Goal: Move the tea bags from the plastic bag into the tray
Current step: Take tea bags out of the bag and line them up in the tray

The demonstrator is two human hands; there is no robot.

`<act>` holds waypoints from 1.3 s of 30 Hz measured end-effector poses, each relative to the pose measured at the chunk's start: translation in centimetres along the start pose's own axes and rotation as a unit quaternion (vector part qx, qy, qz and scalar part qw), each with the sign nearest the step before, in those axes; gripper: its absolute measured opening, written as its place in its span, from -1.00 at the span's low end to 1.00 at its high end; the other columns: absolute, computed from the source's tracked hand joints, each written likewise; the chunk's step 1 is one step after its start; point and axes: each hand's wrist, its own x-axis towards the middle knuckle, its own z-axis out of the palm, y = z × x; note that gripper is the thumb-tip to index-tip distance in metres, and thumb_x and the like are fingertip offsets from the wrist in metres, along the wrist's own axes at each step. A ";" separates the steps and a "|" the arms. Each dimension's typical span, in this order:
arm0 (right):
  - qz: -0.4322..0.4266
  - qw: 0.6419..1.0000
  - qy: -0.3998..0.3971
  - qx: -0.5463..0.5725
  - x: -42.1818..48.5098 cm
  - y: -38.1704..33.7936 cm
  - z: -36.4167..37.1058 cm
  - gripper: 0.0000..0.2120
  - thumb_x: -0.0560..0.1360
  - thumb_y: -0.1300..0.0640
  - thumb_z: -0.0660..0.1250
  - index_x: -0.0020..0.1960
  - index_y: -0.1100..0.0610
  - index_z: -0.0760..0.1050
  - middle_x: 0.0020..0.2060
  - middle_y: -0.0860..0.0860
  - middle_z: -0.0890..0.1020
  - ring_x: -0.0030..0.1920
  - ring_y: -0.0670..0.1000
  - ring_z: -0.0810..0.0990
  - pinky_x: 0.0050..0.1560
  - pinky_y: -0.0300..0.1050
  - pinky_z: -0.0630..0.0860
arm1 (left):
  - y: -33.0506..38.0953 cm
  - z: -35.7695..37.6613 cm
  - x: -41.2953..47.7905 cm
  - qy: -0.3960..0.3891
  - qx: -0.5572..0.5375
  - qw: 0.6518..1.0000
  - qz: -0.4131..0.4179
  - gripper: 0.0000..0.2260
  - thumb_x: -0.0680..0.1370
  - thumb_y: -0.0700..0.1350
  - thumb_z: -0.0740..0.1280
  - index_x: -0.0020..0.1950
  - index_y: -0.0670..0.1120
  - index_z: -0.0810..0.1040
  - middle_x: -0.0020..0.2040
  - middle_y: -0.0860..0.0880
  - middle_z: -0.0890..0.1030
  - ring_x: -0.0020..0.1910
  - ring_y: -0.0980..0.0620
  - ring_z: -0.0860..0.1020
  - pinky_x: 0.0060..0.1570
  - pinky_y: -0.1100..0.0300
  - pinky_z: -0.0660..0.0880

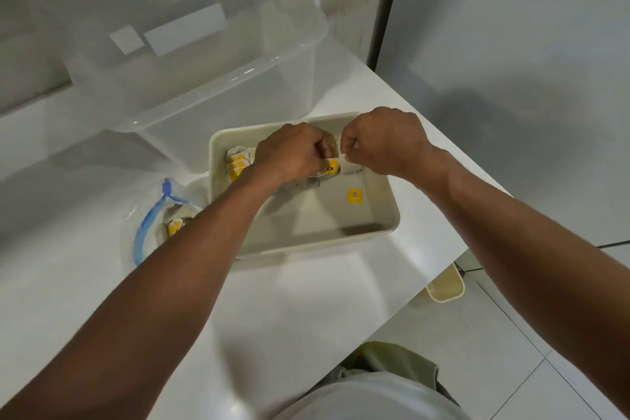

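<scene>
Tea bags (237, 163) in tray (392, 215) partly hidden under left hand (293, 153)

Head view, steeply down, close

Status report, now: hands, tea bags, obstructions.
Left hand and right hand pinch tagged tea bag over tray. In tray: stacked tea bags. In plastic bag: remaining tea bags. Nothing blocking.

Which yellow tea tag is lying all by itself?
The loose tag flat on the tray floor, right of centre. Others are stacked at the tray's left, on the tea bag between left hand and right hand, or in the plastic bag.
</scene>
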 end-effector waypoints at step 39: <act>-0.076 0.961 -0.010 -0.265 2.2 -1.5 1.7 -0.93 0.55 0.11 0.20 -0.06 0.02 0.45 -0.28 -0.02 0.44 -0.23 0.03 0.38 0.12 0.09 0.31 | -1.5 1.8 0.2 0.115 0.110 0.987 -0.005 -0.68 0.44 0.21 0.41 0.08 0.08 0.54 -0.10 0.04 0.62 -0.08 -0.11 0.59 -0.19 0.13 0.36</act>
